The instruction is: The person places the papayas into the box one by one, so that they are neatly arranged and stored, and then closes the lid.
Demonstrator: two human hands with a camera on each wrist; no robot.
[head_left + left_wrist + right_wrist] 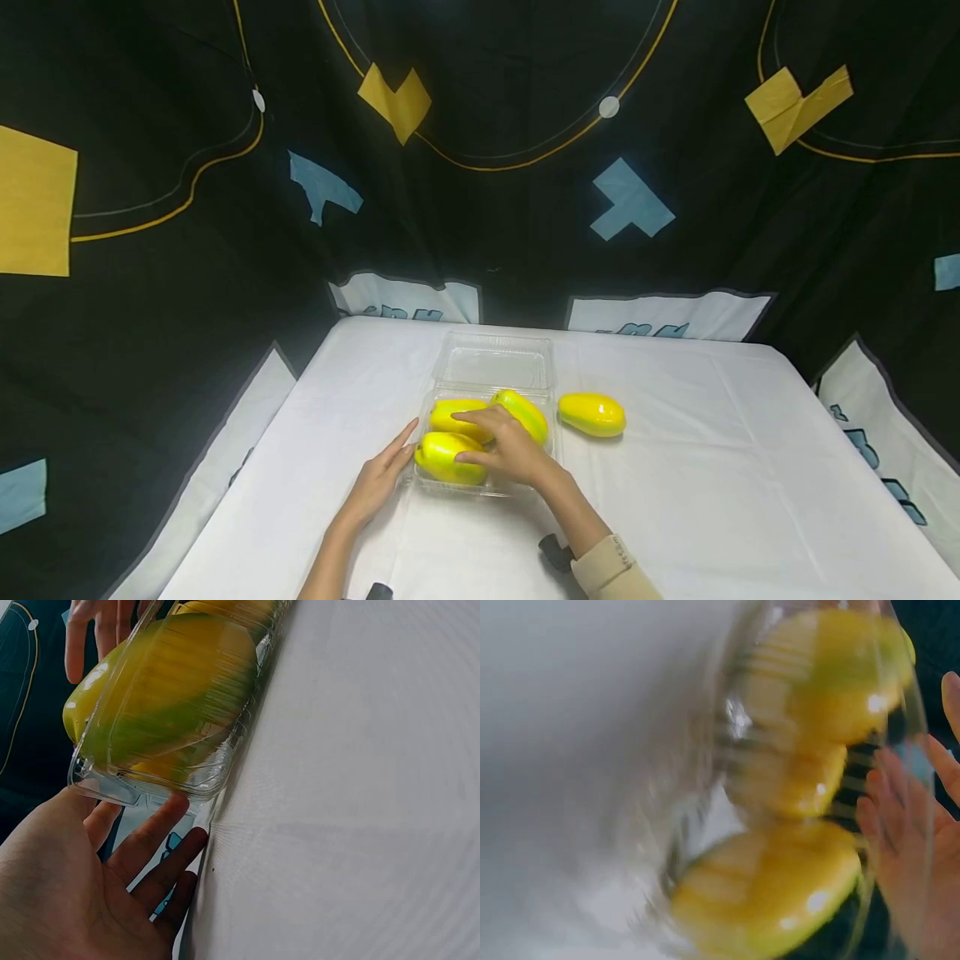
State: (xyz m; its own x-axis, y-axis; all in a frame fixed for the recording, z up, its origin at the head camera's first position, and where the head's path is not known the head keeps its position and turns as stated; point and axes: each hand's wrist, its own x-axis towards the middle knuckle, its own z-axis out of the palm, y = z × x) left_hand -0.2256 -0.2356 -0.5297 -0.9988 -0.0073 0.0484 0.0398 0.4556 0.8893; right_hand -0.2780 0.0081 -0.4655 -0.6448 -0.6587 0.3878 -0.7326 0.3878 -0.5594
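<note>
A clear plastic clamshell box (pixel 487 490) holds three yellow mangoes: one at the front left (pixel 442 458), one behind it (pixel 456 411), and one at the back right (pixel 525 417). My left hand (pixel 378 479) touches the box's left side, and in the left wrist view its spread fingers (pixel 150 840) are at the box's end wall. Over the box, my right hand (pixel 513 450) has its fingers apart and nothing in its grasp. The right wrist view shows that hand (pixel 919 847) beyond the clear wall, beside the mangoes (pixel 772 892).
The box's lid (pixel 493 362) lies folded back behind it. Another mango (pixel 592 414) rests on the white table (pixel 697 467) to the right of the box. A black curtain (pixel 487 225) with taped patches hangs behind the table.
</note>
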